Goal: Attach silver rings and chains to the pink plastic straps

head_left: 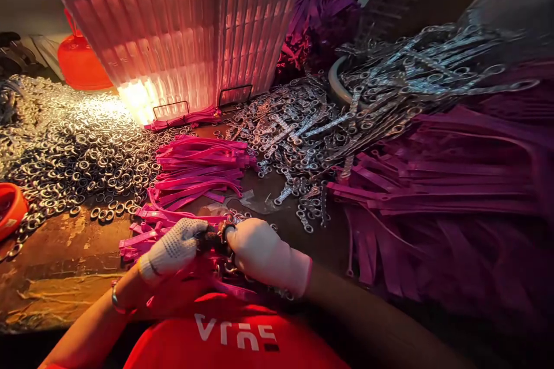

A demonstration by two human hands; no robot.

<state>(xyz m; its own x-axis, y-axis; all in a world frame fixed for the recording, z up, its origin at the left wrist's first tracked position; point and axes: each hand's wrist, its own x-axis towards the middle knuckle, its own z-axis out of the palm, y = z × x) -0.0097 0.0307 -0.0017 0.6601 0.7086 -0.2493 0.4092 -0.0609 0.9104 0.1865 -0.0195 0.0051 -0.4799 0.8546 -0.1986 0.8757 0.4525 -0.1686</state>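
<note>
My left hand [173,248], in a white dotted glove with dark bare fingertips, is closed in a pinch over pink straps. What lies between its fingers is hidden. Close against it, my right hand [270,253], gloved in white, is closed around a metal ring [225,232] that shows at its thumb. More metal links [231,266] hang or lie just beneath the fingers. A bundle of pink straps [199,170] lies just beyond my hands, and others [138,236] spread under the left glove.
Loose metal rings [99,155] heap up at left, beside an orange container [11,210]. Ring-ended metal strips [303,127] pile at right, some in a round-rimmed container [340,83]. Purple straps [441,184] cover the right side. A ribbed translucent panel [173,29] stands behind, glowing with light.
</note>
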